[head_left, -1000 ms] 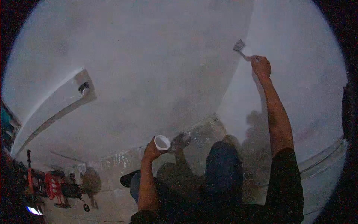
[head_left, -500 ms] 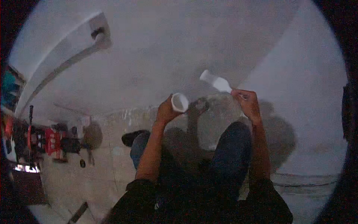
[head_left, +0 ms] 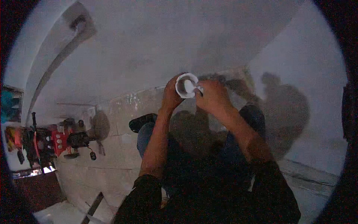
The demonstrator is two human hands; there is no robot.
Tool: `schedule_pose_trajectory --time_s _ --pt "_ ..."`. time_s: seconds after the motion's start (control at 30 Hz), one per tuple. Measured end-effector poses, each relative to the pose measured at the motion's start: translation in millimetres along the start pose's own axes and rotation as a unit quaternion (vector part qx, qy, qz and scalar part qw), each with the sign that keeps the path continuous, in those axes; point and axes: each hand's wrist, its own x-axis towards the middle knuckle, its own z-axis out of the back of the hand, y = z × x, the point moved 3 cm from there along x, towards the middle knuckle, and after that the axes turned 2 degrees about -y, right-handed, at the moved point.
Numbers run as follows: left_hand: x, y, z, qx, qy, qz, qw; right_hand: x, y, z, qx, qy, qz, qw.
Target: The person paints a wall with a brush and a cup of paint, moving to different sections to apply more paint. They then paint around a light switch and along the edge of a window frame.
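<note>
My left hand [head_left: 172,94] is wrapped round a white cup [head_left: 179,89], its round mouth tipped toward me. In my right hand [head_left: 214,96] is a paintbrush [head_left: 190,86], pinched by the handle. The white brush head lies inside the mouth of the cup, and my fingers are close by the rim. What else the cup holds is too dim to make out. Both hands are in front of the wall, above my bent knees.
A pale wall [head_left: 149,48] rises ahead, meeting another wall [head_left: 298,56] at the right corner. The tiled floor [head_left: 119,149] carries white specks along the wall's base. Red and black equipment [head_left: 57,142] stands at the left, and a curved ledge [head_left: 56,56] is at the upper left.
My right hand has moved left and brought the brush from near the wall into the cup. My left hand has shifted slightly up and to the right with the cup.
</note>
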Motion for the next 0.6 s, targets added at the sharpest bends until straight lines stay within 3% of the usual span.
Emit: schedule_pose_trajectory --time_s 0.23,0.37,0.43,0.53,0.6 --pt "-11 -2 13 0.027 0.002 0.032 0.999 -7 10 -14 0.077 -0.036 0.007 0.996" --pt "-14 1 11 0.019 -0.003 -0.008 1.000 -7 7 -19 0.098 -0.008 -0.017 0.995" --pt "-13 -9 14 0.037 -0.019 -0.023 0.999 -6 -2 -34 0.063 -0.064 0.050 0.995" --pt "-12 -21 23 0.056 0.018 0.037 0.998 -2 -20 -41 0.082 -0.145 0.086 0.982" --pt "-9 -9 22 0.051 0.004 0.025 0.998 4 -29 -28 0.116 -0.111 0.083 0.984"
